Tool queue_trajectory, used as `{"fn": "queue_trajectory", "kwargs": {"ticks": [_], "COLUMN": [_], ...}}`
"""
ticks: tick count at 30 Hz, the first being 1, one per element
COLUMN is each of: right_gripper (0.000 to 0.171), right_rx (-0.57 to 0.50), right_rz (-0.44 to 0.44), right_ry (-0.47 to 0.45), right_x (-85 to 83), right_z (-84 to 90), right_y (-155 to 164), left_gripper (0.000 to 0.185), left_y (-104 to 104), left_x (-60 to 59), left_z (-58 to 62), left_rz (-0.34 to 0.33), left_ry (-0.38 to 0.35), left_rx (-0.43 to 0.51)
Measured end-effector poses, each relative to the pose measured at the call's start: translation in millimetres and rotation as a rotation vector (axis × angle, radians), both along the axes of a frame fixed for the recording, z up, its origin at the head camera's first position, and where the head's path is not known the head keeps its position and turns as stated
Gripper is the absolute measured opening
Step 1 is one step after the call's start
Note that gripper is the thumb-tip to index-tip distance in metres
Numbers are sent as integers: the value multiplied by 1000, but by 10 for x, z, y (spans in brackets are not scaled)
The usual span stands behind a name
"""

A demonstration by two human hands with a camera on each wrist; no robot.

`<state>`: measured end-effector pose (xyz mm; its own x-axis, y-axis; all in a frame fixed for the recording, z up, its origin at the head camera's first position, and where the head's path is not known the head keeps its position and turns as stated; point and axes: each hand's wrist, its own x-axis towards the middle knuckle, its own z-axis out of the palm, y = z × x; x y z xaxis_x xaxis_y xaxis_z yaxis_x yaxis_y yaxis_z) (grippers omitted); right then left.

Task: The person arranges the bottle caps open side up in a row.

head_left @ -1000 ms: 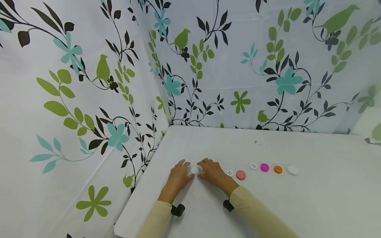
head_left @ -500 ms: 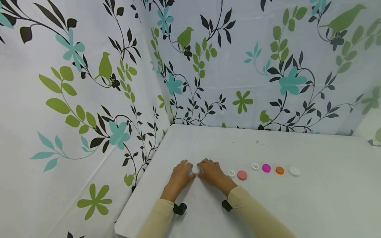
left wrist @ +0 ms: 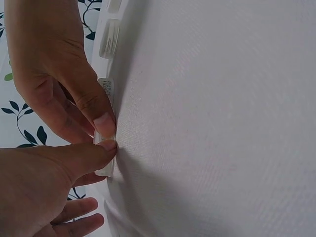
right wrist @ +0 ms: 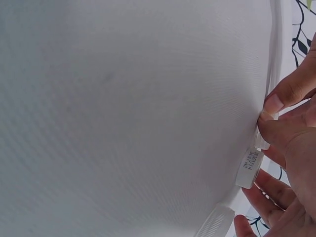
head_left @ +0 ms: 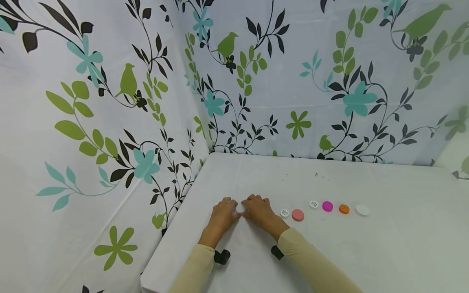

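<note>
In the head view, my left hand (head_left: pixel 222 214) and right hand (head_left: pixel 257 210) meet around a small white bottle cap (head_left: pixel 240 208) on the white table. Both thumbs lie side by side at its near edge, with fingers curled behind. The left wrist view shows the cap (left wrist: pixel 104 169) pinched between thumb and fingers. Next to my right hand (right wrist: pixel 296 153) stands a white cap with printed characters (right wrist: pixel 249 168), partly behind its fingers in the left wrist view. Beyond that is a ribbed cap (right wrist: pixel 217 222).
To the right of my hands lie a white marked cap (head_left: pixel 284 213), a coral cap (head_left: pixel 298 215), another white marked cap (head_left: pixel 314 204), a magenta cap (head_left: pixel 327 206), an orange cap (head_left: pixel 344 208) and a plain white cap (head_left: pixel 362 210). A patterned curtain (head_left: pixel 256 101) backs the table (head_left: pixel 384 252).
My hands have drawn slightly closer together around the cap, covering more of it. The other caps stay in place; the head view has shifted slightly.
</note>
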<state>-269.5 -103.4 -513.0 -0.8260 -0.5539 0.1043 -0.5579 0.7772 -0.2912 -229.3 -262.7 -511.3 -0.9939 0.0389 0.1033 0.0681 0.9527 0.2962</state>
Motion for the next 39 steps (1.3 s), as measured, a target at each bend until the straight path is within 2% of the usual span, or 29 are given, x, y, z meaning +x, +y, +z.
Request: {"fn": "queue_trajectory", "kwargs": {"ticks": [12, 23, 31, 39], "right_gripper": [40, 40, 37, 40], "right_rx": [-13, -27, -30, -57], "right_rz": [6, 3, 9, 6], "right_ry": [66, 29, 18, -10], "right_x": [-14, -10, -22, -72], "right_z": [-42, -13, 20, 97], "right_y": [4, 15, 36, 59], "left_gripper": [38, 39, 41, 39], "left_y": [-4, 1, -14, -38], "left_x": [26, 29, 24, 14], "left_z": [-11, 3, 40, 59], "left_rz": [-6, -2, 9, 6], "left_ry": [20, 19, 21, 79], "left_rx": [8, 5, 41, 45]}}
